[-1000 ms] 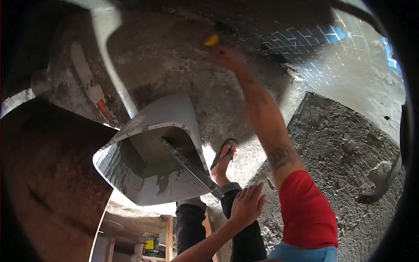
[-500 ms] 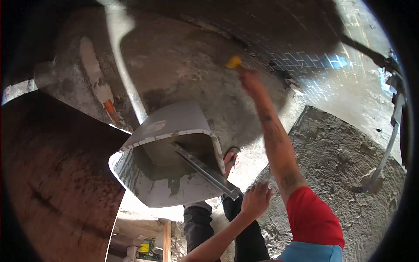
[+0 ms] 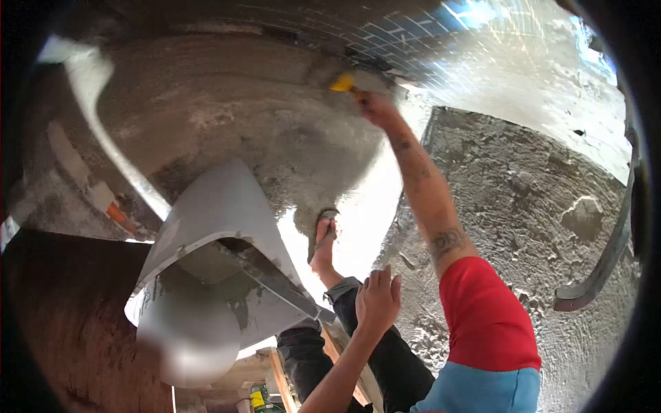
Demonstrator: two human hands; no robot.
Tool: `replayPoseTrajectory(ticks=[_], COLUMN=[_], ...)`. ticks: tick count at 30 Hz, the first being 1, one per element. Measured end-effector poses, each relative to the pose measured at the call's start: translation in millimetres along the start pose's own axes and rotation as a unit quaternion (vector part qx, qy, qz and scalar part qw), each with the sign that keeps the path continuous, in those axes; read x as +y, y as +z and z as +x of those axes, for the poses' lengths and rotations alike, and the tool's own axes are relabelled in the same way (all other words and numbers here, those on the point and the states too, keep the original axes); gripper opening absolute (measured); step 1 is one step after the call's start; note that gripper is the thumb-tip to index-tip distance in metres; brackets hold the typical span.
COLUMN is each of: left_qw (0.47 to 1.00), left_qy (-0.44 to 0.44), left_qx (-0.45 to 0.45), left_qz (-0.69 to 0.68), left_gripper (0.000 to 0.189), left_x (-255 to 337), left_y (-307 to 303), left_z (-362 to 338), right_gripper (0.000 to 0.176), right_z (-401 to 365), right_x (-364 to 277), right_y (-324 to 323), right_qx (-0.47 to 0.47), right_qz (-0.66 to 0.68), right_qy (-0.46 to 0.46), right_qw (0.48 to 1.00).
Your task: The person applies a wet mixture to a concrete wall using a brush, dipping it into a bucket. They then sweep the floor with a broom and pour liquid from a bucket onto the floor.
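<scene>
My right hand [image 3: 377, 109], at the end of the outstretched red-sleeved arm, is closed around a small hand tool with a yellow end [image 3: 342, 83]. The tool is at the grey plastered surface; motion blur hides its exact kind. My left hand [image 3: 377, 299] is held up in front of my dark trousers, fingers stretched and nothing in it. To its left is a pale grey plastic bucket [image 3: 217, 199], its mouth towards me, with grey residue on the inner wall. A metal bar [image 3: 275, 282] lies across the bucket's mouth, its end near my left wrist.
A rough mortar-covered slab [image 3: 496, 199] stands at the right, near a curved metal bar [image 3: 599, 268]. A brown panel [image 3: 76, 323] fills the lower left. My sandalled foot [image 3: 323, 237] is on the bright floor. Wooden pieces [image 3: 282, 378] lie below.
The view has shifted, so the bucket sits further left and lower. My right hand and the yellow-ended tool appear further left and slightly higher. My left hand remains raised and empty.
</scene>
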State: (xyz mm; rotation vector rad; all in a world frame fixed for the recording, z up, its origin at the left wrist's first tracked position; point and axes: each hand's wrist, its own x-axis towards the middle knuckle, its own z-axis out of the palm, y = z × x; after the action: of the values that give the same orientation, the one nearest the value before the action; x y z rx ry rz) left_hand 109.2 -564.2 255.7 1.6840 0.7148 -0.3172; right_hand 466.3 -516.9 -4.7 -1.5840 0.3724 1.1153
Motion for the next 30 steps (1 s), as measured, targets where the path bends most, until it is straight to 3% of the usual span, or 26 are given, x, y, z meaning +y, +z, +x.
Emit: replayPoseTrajectory(ticks=[1,3,4,5,7,8,10,11,13,17,20,21,23,27,30], left_qw=[1.000,1.000,0.999,0.999,0.999,0.999,0.999,0.998,0.998,0.999,0.997,0.996,0.996,0.997,1.000], left_qy=[0.006,0.015,0.018,0.022,0.026,0.025,0.035,0.047,0.042,0.017,0.018,0.024,0.029,0.013,-0.008], left_qx=[-0.010,-0.018,-0.016,-0.015,-0.014,-0.012,-0.020,-0.021,-0.029,-0.006,-0.019,-0.030,-0.026,-0.013,-0.025], left_qz=[-0.006,-0.011,-0.022,-0.032,-0.024,-0.017,-0.021,-0.026,-0.028,-0.042,-0.072,-0.083,-0.084,-0.077,-0.015], left_gripper=[0.029,0.030,0.030,0.030,0.030,0.031,0.031,0.032,0.032,0.033,0.033,0.033,0.033,0.032,0.032], left_x=[3.2,6.6,7.7,8.3,10.2,9.9,5.3,3.3,0.4,-10.7,-5.5,-3.3,-3.0,-7.6,-12.3], left_y=[-1.6,-6.9,-10.5,-13.9,-20.0,-21.1,-20.5,-21.6,-27.9,-32.0,-31.2,-31.7,-30.3,-27.5,-24.8], left_z=[0.1,2.9,3.7,4.5,3.6,1.7,-2.2,-3.6,-3.2,-10.2,-9.5,-11.9,-12.7,-9.5,-6.9], right_gripper=[0.015,0.014,0.016,0.022,0.028,0.028,0.025,0.025,0.026,0.026,0.026,0.026,0.022,0.019,0.024], right_z=[-14.1,-43.5,-30.0,-64.6,-44.0,-46.8,-53.3,-51.0,-43.8,-66.1,-25.6,-3.4,-15.6,-46.4,-45.9], right_x=[-3.3,-17.7,-6.7,-29.3,-23.9,-32.6,-44.0,-36.0,-21.5,-19.5,13.1,24.2,31.9,14.1,-16.8], right_y=[-46.8,-104.9,-154.6,-140.1,-191.2,-185.0,-176.7,-181.9,-171.4,-161.5,-172.1,-163.3,-80.3,47.2,144.1], right_qx=[0.077,0.156,0.232,0.300,0.381,0.384,0.389,0.391,0.477,0.475,0.422,0.362,0.417,0.288,0.215], right_qz=[-0.077,-0.042,-0.123,-0.177,-0.322,-0.320,-0.494,-0.492,-0.601,-0.578,-0.639,-0.712,-0.593,-0.615,-0.532], right_qy=[0.004,0.060,0.039,0.040,0.038,0.040,0.106,0.108,0.058,0.064,-0.006,0.042,-0.053,-0.198,-0.283], right_qw=[0.994,0.985,0.964,0.937,0.866,0.865,0.770,0.770,0.638,0.660,0.643,0.600,0.687,0.707,0.768])
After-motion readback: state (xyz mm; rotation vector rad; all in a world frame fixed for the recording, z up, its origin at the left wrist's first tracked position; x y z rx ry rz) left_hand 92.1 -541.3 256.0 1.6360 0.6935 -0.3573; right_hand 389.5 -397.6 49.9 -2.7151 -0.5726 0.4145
